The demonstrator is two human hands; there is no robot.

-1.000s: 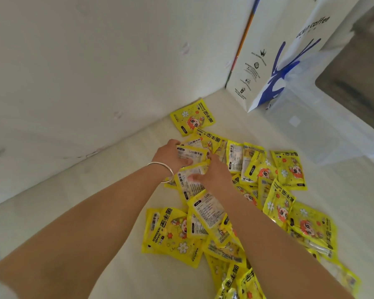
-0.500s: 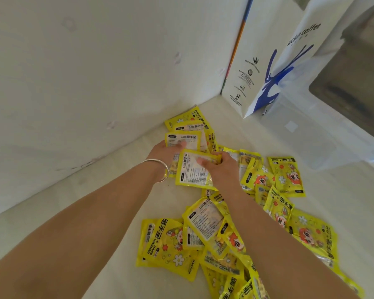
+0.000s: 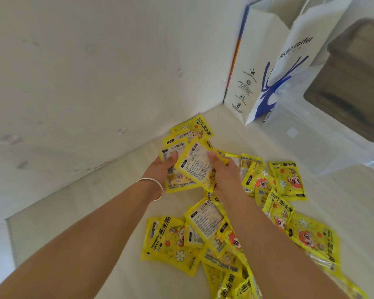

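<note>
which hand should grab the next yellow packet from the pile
Right, probably. The left hand grips a stack of packets, while the right hand only pinches the top packet, and the loose pile lies on its side.

On my feed both bare forearms run from the bottom edge up to mid-frame, converging. The hands sit close together, not touching each other. L hand [image 3: 160, 169]: thumb on top, fingers curled under the yellow packets [image 3: 172, 147] it grips, wrist about straight. R hand [image 3: 226, 172]: back toward the cam, thumb pressed onto a single packet [image 3: 198, 167], pinching it. Its fingers are hidden underneath, prob. curled. R wrist in line w/ the forearm.
</note>
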